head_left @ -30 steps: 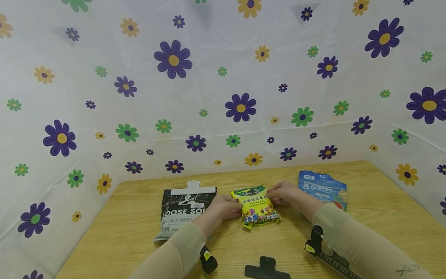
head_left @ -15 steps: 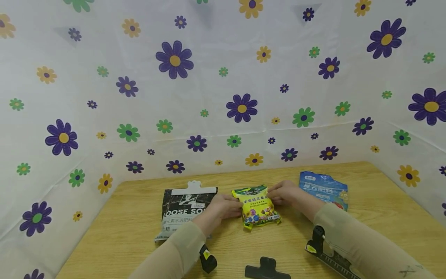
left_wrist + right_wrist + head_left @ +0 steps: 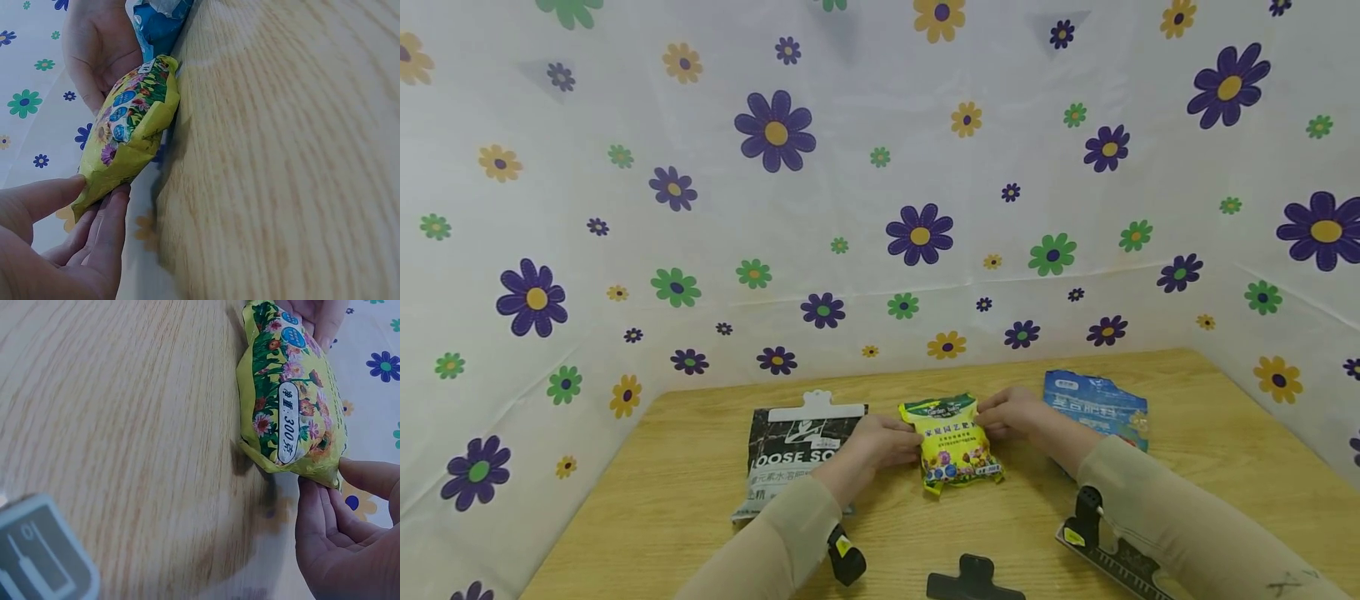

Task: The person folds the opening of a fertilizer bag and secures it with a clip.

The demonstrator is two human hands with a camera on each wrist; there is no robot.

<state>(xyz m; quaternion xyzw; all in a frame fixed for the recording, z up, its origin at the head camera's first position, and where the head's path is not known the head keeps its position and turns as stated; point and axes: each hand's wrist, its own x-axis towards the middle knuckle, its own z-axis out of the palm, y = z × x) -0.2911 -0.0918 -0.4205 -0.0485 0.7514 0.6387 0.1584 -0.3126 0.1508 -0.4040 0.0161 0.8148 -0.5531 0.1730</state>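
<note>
A yellow fertilizer bag (image 3: 957,442) with printed flowers lies on the table in the middle of the head view. My left hand (image 3: 880,446) pinches its left edge; the left wrist view shows the thumb on top and the fingers underneath the yellow bag (image 3: 128,125). On the opposite side, my right hand (image 3: 1011,414) pinches the upper right edge. Thumb and fingers of the right hand (image 3: 356,519) grip a corner of the bag (image 3: 294,406) in the right wrist view. The black-and-grey bag (image 3: 782,454) beside my left hand carries a white clip (image 3: 817,406) along its top.
A blue bag (image 3: 1097,408) lies behind my right forearm. Near the table's front edge is a black clip (image 3: 973,581). A dark, long piece with a ruled edge (image 3: 1116,562) sits beside the right sleeve. Flowered white sheeting (image 3: 850,192) surrounds the wooden table (image 3: 647,500).
</note>
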